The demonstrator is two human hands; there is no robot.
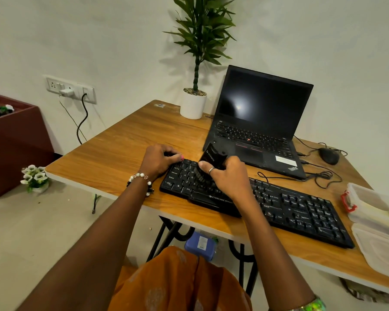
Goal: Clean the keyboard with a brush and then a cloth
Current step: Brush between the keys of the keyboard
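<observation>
The right hand (229, 176) is clenched around a black brush (211, 157), its bristles down on the letter keys at the left part of the keyboard (279, 205). The left hand (158, 160), fingers curled, presses on the keyboard's far left corner. The black keyboard lies slantwise along the desk's (126, 149) near edge, with white lettering on its keys and "ZEBRONICS" printed below the space bar.

Just behind the brush sits an open laptop (261, 122) with a dark screen and a "ThinkPad" mark on its palm rest; its front corner is close to the brush handle. A white plant pot (193, 105) stands at the desk's far edge, a mouse (328, 155) and loose cables beside the laptop, and clear plastic boxes (375, 223) at the right edge.
</observation>
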